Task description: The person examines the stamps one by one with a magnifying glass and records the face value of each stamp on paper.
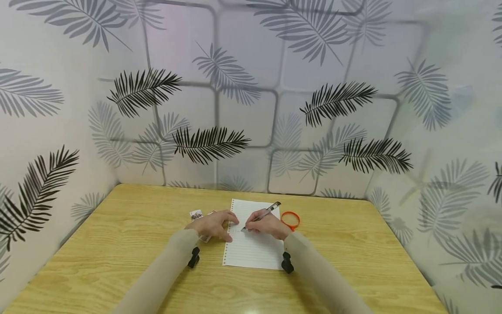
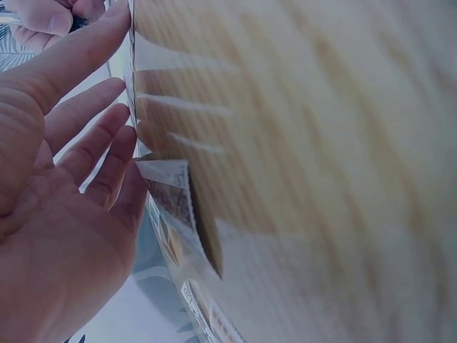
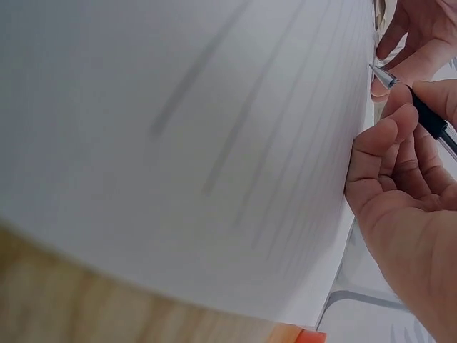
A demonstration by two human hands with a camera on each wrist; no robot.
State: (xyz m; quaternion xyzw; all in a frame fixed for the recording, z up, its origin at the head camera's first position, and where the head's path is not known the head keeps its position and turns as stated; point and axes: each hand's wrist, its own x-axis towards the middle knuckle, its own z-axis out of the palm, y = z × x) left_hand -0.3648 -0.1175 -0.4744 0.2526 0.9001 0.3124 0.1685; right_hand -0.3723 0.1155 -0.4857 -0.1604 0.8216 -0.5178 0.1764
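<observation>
A lined, hole-punched sheet of paper [image 1: 252, 255] lies on the table. My right hand [image 1: 269, 224] rests on it and pinches a black-and-clear pen [image 1: 273, 206], whose tip meets the sheet near faint handwriting [image 1: 236, 231]. In the right wrist view, thumb and fingertips close around the dark grip of the pen [image 3: 426, 114]. My left hand [image 1: 213, 224] rests at the sheet's left edge, thumb and fingers spread and loosely bent. Partly under that hand lie small printed cards [image 1: 195, 214]; in the left wrist view one card [image 2: 171, 187] has a raised corner near the little finger.
Just right of the sheet lies an orange ring-shaped thing [image 1: 290, 213], partly hidden by the right hand. The wooden table [image 1: 117, 244] reaches back to a wall [image 1: 243, 117] with a leaf pattern. Black straps [image 1: 287, 262] sit at both wrists.
</observation>
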